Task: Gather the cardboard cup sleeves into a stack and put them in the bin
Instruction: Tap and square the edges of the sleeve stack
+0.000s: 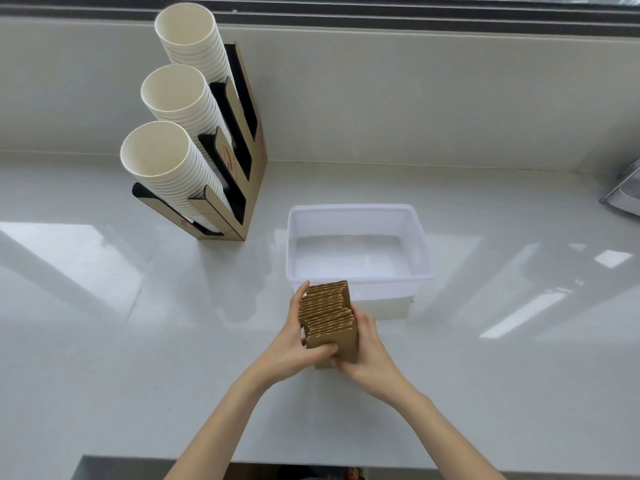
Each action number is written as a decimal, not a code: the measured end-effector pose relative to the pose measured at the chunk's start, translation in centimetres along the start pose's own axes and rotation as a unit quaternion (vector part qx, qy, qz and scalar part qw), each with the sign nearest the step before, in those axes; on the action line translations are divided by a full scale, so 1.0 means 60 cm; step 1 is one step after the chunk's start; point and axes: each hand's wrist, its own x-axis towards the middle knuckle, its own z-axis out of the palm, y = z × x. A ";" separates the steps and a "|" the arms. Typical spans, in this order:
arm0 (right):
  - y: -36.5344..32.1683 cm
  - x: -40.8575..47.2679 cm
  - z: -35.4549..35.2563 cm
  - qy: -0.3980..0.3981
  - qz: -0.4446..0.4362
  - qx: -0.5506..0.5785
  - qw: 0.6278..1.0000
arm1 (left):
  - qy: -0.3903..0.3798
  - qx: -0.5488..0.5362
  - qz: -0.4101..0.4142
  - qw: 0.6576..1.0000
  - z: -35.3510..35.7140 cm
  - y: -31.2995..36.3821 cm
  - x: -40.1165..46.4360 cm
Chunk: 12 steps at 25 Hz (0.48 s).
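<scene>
A stack of brown corrugated cardboard cup sleeves (pixel 329 315) stands on edge between both hands, just in front of the bin's near wall. My left hand (pixel 294 336) grips the stack's left side, thumb across the front sleeve. My right hand (pixel 369 348) presses its right side and lower front. The sleeves are unevenly aligned, the far ones shifted right. One sleeve edge (pixel 323 365) shows below the hands on the counter. The translucent white plastic bin (pixel 419 251) sits right behind the stack with nothing in it.
A cardboard cup dispenser (pixel 242 188) with three tilted columns of white paper cups (pixel 156 148) stands at the back left. A grey object (pixel 623 192) pokes in at the right edge. The glossy white counter's front edge (pixel 242 459) runs near my body.
</scene>
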 end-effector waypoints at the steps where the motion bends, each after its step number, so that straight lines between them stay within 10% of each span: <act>1: -0.003 0.000 0.004 -0.002 0.005 0.000 1.000 | 0.000 0.001 0.002 1.000 0.004 0.003 0.000; 12: 0.002 -0.001 0.002 -0.023 0.024 -0.032 0.999 | 0.028 0.064 0.003 0.998 -0.007 0.011 0.004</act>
